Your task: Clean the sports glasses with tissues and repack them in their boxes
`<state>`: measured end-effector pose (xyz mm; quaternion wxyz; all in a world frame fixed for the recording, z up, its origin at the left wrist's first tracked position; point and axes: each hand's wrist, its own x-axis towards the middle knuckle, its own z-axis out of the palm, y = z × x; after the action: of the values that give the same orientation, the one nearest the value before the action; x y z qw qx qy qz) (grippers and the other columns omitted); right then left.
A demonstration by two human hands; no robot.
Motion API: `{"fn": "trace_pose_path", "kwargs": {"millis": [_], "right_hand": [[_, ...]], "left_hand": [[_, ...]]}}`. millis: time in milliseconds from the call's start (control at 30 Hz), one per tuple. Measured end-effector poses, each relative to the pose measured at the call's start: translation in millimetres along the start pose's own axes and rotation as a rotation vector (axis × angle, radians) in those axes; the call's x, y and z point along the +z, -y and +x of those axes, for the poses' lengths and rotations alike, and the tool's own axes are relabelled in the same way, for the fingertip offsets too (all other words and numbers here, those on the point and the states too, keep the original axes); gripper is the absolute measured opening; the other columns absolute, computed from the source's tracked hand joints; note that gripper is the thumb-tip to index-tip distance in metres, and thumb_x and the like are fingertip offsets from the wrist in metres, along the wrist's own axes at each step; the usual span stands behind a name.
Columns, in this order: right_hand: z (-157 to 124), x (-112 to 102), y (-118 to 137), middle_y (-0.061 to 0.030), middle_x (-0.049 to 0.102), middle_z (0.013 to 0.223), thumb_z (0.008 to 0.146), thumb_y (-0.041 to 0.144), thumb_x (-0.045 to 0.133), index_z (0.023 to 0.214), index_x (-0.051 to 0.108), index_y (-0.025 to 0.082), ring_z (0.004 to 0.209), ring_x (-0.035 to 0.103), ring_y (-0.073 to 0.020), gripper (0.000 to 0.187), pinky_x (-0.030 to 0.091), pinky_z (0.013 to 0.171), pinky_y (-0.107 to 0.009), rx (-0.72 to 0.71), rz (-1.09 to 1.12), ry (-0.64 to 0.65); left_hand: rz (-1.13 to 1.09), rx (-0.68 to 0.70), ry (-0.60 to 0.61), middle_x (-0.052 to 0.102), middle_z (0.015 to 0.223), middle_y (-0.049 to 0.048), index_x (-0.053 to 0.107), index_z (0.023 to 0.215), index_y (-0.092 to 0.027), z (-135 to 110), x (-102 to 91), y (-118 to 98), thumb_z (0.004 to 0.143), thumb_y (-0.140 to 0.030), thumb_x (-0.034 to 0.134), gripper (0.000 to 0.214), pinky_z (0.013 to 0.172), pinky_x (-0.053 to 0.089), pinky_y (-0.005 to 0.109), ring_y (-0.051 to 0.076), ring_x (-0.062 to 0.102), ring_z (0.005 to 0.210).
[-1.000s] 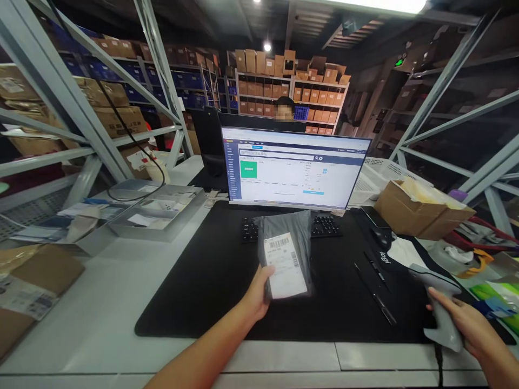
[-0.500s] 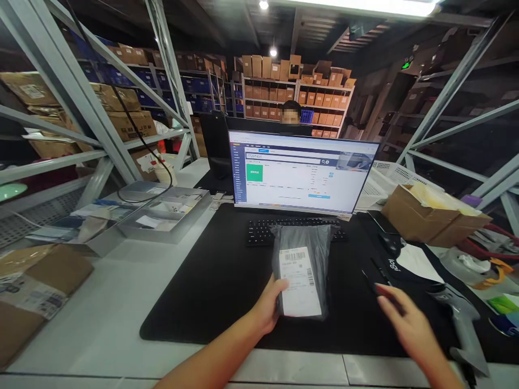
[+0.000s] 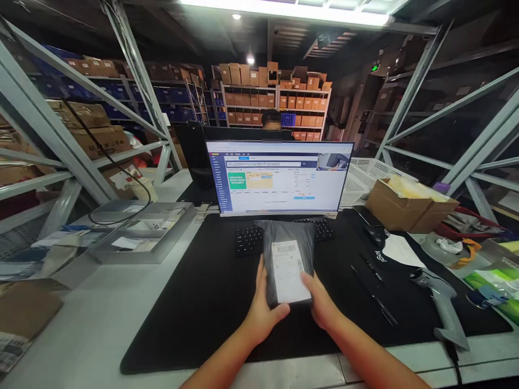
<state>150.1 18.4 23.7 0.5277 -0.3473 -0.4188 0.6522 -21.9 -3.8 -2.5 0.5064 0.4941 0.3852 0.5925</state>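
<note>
Between both palms, above the black desk mat (image 3: 194,313), I hold a dark grey plastic parcel (image 3: 298,231) with a white barcode label (image 3: 287,270) facing me. My left hand (image 3: 261,310) grips its left side and lower corner, thumb by the bottom edge. On the right side, my right hand (image 3: 322,302) clasps it with the thumb over the label's edge. Behind the parcel lies a black keyboard (image 3: 248,240), partly covered by it. A lit monitor (image 3: 279,181) stands beyond.
To the right lie two pens (image 3: 383,308), a grey barcode scanner (image 3: 441,302), a black mouse (image 3: 376,235) and white paper (image 3: 401,249). An open cardboard box (image 3: 397,205) stands behind them. Grey trays (image 3: 162,243) with papers sit left. Behind the monitor, a person's head (image 3: 271,118) shows.
My right hand has come from the pen area to the parcel and taken hold of its right side. A pen now lies on the mat. The screen's content has changed, and the view has shifted.
</note>
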Motion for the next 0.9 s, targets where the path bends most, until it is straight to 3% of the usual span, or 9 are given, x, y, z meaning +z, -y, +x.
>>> {"fn": "trace_pose_path", "kwargs": {"millis": [100,233,300,367,500,600,767,900], "right_hand": [[-5.4,-5.0,-9.2,-0.0118,0.066,0.134,0.086,0.059,0.065,0.139,0.054,0.021,0.125,0.061,-0.0316,0.066,0.044,0.11,-0.051,-0.035,-0.08,0.022],[-6.4,-17.4,-21.7,-0.0095,0.056,0.148,0.092,0.065,0.054,0.146,0.049,0.025,0.137,0.051,-0.0284,0.067,0.039,0.116,-0.048,-0.122,-0.182,0.066],[-3.5,-24.3,-27.0,-0.0089,0.048,0.154,0.093,0.068,0.046,0.148,0.047,0.026,0.142,0.045,-0.0273,0.069,0.038,0.116,-0.047,-0.198,-0.251,0.044],[0.3,-30.0,-29.9,-0.0101,0.044,0.157,0.094,0.069,0.043,0.151,0.043,0.027,0.136,0.051,-0.0277,0.07,0.045,0.108,-0.047,-0.263,-0.323,-0.019],[7.7,-36.7,-29.6,-0.0136,0.046,0.154,0.095,0.065,0.042,0.152,0.04,0.026,0.113,0.064,-0.0255,0.069,0.053,0.093,-0.044,-0.286,-0.424,-0.134],[12.1,-39.7,-31.3,-0.0138,0.047,0.152,0.095,0.065,0.042,0.15,0.043,0.024,0.113,0.065,-0.0265,0.069,0.051,0.097,-0.045,-0.23,-0.469,-0.155],[12.3,-41.6,-40.3,-0.0127,0.047,0.153,0.093,0.068,0.043,0.148,0.046,0.024,0.122,0.061,-0.0303,0.071,0.052,0.097,-0.046,-0.151,-0.497,-0.118],[6.7,-39.9,-41.9,-0.0123,0.05,0.148,0.091,0.071,0.043,0.147,0.046,0.025,0.124,0.059,-0.0307,0.073,0.049,0.102,-0.049,-0.116,-0.52,-0.07]], "left_hand": [[-0.027,-0.006,-0.06,0.042,0.157,0.0138,0.043,0.148,-0.021,-3.3,4.1,3.1,0.079,-0.051,0.074,0.081,0.125,0.022,0.047,0.035,0.031,0.15],[-0.262,-0.131,-0.178,0.062,0.14,0.0104,0.049,0.141,-0.023,-2.8,12.1,-3.3,0.071,-0.034,0.08,0.077,0.119,0.036,0.047,0.034,0.051,0.137],[-0.429,-0.187,-0.279,0.069,0.129,0.0099,0.056,0.133,-0.022,1.8,14.3,-16.4,0.069,-0.03,0.077,0.068,0.114,0.042,0.049,0.035,0.058,0.13],[-0.56,-0.248,-0.375,0.075,0.114,0.0112,0.064,0.118,-0.017,8.7,13.0,-37.0,0.071,-0.03,0.071,0.05,0.109,0.047,0.05,0.036,0.063,0.123],[-0.657,-0.237,-0.487,0.077,0.089,0.0108,0.069,0.097,-0.015,22.8,-3.5,-97.7,0.082,-0.032,0.058,0.025,0.102,0.054,0.046,0.034,0.068,0.114],[-0.637,-0.12,-0.513,0.076,0.084,0.0075,0.069,0.098,-0.017,30.7,-23.4,-156.8,0.087,-0.038,0.056,0.027,0.099,0.056,0.044,0.031,0.07,0.111],[-0.477,0.093,-0.509,0.077,0.085,0.0086,0.067,0.092,-0.017,35.4,-52.5,-259.8,0.092,-0.046,0.046,0.036,0.099,0.055,0.048,0.033,0.069,0.112],[-0.298,0.186,-0.574,0.077,0.082,0.0054,0.065,0.089,-0.016,35.3,-71.5,-320.2,0.093,-0.043,0.041,0.036,0.106,0.049,0.052,0.032,0.065,0.117]]}}
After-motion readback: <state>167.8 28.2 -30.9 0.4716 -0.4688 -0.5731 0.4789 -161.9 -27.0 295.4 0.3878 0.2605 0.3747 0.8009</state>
